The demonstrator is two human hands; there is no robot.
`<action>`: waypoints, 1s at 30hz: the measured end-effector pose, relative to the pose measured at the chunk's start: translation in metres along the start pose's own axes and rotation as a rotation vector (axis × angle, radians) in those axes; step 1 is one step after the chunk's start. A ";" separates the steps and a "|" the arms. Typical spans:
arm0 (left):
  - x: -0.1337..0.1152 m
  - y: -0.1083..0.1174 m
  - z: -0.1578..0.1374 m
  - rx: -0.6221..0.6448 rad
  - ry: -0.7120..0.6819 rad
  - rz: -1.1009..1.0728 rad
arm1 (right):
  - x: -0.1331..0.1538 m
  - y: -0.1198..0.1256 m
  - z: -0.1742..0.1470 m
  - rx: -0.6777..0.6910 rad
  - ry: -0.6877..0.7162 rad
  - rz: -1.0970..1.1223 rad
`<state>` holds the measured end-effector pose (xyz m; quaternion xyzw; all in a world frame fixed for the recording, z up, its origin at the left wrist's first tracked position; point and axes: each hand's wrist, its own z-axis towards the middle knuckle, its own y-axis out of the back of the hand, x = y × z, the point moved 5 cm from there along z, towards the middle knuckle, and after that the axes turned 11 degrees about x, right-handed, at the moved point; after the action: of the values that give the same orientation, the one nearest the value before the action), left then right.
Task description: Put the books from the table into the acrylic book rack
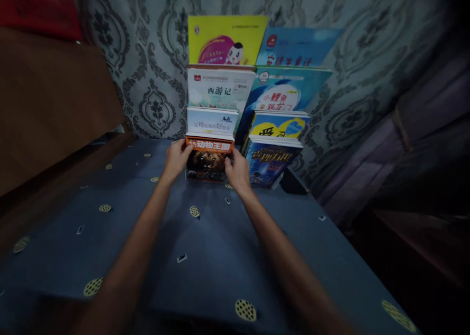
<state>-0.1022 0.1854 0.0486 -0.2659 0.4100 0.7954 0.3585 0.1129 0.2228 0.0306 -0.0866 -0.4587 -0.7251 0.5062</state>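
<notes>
My left hand (176,157) and my right hand (238,170) grip the two sides of a book (209,162) with an orange title band and a big cat on its dark cover. The book stands upright at the front of the left column of books, and both thumbs lie on its cover. Behind it rise a pale blue book (205,121), a white and green book (216,87) and a yellow book (227,36). Right of my right hand, a dark blue book (270,161) fronts the other column.
The right column also holds a yellow and blue book (277,127), a teal book (288,87) and a blue book (301,46). A blue patterned cloth (147,256) covers the table. A brown panel (51,100) borders the left, a purple curtain (382,134) the right, patterned wallpaper (154,56) the back.
</notes>
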 end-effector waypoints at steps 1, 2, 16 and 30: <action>-0.001 -0.003 -0.004 -0.017 -0.003 0.077 | -0.001 -0.002 -0.003 -0.023 0.008 -0.007; -0.001 -0.006 -0.007 -0.032 -0.003 0.129 | -0.003 -0.005 -0.006 -0.043 0.013 -0.016; -0.003 -0.024 -0.017 -0.145 0.026 0.158 | 0.025 -0.001 -0.010 -0.145 0.165 -0.241; -0.007 -0.028 -0.018 -0.100 0.091 0.254 | 0.018 -0.006 -0.001 -0.223 0.098 -0.274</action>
<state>-0.0734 0.1793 0.0311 -0.2651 0.4162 0.8409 0.2222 0.0998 0.2108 0.0369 -0.0434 -0.3577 -0.8371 0.4116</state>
